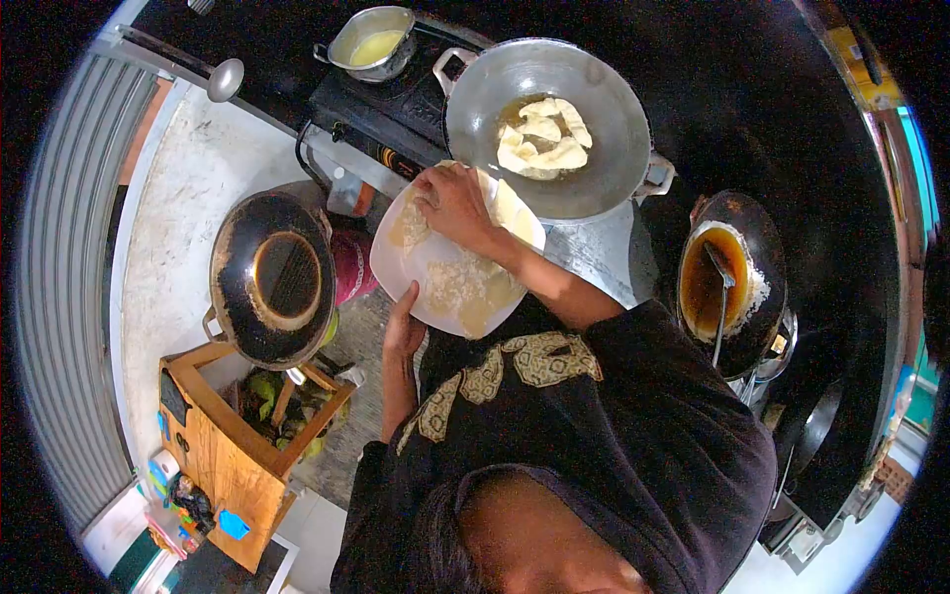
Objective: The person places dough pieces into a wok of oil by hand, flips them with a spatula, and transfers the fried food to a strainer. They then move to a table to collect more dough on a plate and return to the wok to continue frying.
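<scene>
A white plate (396, 262), dusted with flour and carrying pale flat dough pieces (465, 287), is tilted beside a large steel wok (604, 109). My left hand (401, 332) grips the plate's near edge from underneath. My right hand (450, 203) lies on the plate's far end, fingers bent down onto the pale pieces next to the wok's rim; whether it grips one is hidden. Several pale pieces (542, 139) float in the oil in the wok.
A black stove (381, 109) carries the wok and a small pot of yellow liquid (371, 45). A dark empty wok (272, 277) sits on a wooden crate (223, 445) at left. A dark wok of brown oil (732, 282) with a skimmer stands at right. A ladle (226, 79) lies far left.
</scene>
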